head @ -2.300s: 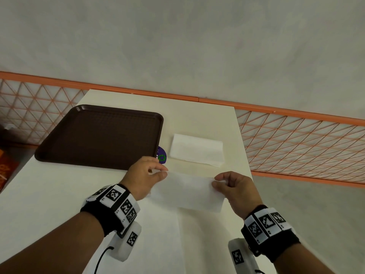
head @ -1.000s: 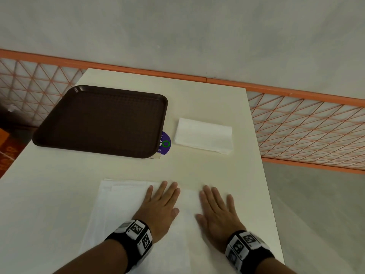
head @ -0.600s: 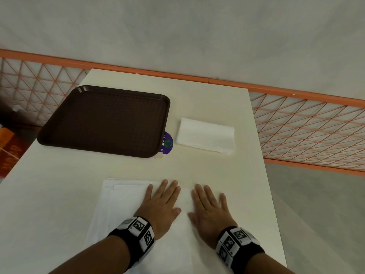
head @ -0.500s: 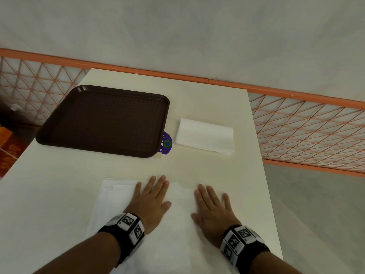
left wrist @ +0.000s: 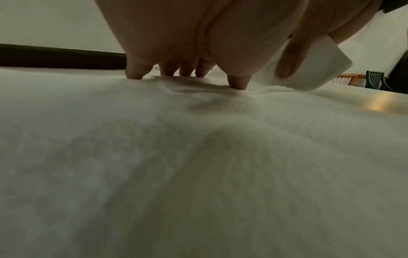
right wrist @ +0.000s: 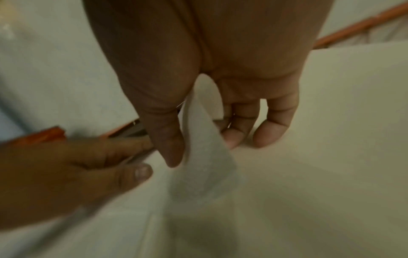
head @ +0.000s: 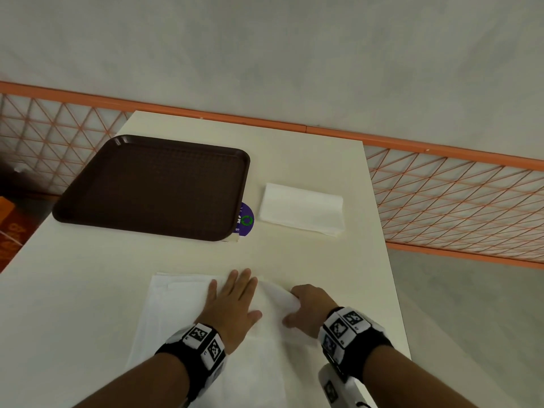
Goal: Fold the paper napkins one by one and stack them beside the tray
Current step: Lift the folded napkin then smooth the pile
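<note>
A pile of unfolded white napkins (head: 176, 313) lies flat near the table's front edge. My left hand (head: 232, 304) presses on it with straight, spread fingers (left wrist: 134, 71). My right hand (head: 309, 307) pinches the right edge of the top napkin (head: 276, 295) between thumb and fingers and lifts it off the pile; the raised flap (right wrist: 203, 157) shows in the right wrist view and the same flap (left wrist: 318, 66) in the left wrist view. A stack of folded napkins (head: 303, 209) lies to the right of the dark brown tray (head: 153, 187).
A purple round sticker (head: 245, 220) peeks out from under the tray's right corner. The cream table (head: 309, 148) ends close to my right wrist. An orange lattice railing (head: 456, 195) runs behind and to the right. An orange box (head: 8, 225) sits far left.
Both hands lay flat on the napkin pile before. Now my right hand has curled and taken hold of the top napkin's right edge, lifting it, while my left hand still presses flat.
</note>
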Demonstrator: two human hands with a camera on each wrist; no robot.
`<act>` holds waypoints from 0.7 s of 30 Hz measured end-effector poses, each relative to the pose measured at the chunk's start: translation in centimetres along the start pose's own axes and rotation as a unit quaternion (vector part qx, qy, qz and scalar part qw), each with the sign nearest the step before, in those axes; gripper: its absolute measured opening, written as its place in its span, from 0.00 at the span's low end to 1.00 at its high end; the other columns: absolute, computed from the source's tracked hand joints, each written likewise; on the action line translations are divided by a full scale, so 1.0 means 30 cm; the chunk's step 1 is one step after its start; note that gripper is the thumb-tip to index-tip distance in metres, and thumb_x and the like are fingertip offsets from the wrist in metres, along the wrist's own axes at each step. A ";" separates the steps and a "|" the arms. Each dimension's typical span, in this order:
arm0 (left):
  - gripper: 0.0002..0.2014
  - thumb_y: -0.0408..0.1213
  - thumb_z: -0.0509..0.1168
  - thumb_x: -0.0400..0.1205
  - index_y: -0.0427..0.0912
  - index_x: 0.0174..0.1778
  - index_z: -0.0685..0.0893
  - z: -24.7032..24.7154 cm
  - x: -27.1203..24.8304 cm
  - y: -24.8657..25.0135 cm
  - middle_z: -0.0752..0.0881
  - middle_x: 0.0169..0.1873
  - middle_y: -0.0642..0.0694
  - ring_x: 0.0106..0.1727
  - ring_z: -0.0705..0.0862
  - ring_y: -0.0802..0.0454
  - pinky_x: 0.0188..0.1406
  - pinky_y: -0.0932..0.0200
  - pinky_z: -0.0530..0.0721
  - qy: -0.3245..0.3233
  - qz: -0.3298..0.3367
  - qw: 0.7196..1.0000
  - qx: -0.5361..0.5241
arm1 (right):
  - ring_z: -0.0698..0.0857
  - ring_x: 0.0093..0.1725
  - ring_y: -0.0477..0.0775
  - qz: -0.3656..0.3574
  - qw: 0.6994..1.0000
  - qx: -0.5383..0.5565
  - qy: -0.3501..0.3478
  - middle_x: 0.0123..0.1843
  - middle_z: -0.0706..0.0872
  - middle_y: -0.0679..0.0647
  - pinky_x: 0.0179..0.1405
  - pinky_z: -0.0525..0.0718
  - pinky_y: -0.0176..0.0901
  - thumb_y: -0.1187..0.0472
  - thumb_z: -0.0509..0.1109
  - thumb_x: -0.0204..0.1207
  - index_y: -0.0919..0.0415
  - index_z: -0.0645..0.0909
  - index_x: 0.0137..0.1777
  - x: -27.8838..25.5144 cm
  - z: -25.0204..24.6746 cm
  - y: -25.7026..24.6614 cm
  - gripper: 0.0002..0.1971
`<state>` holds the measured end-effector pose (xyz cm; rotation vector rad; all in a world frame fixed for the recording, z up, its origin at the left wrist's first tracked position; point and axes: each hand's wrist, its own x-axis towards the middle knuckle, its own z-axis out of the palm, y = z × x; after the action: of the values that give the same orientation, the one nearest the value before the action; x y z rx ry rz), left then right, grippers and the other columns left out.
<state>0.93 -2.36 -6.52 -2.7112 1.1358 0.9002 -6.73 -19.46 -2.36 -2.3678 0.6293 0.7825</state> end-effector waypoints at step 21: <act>0.08 0.34 0.70 0.79 0.38 0.53 0.88 -0.271 0.124 -0.028 0.91 0.49 0.38 0.54 0.88 0.39 0.61 0.40 0.84 0.083 -0.053 0.680 -0.727 | 0.90 0.48 0.68 0.031 0.843 0.507 0.174 0.46 0.92 0.63 0.48 0.87 0.71 0.57 0.78 0.72 0.63 0.88 0.46 -0.013 -0.199 0.173 0.09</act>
<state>7.55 -6.36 -1.96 -3.8911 -0.0326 2.2840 -7.72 -26.95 0.03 -1.4774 0.9653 -0.0418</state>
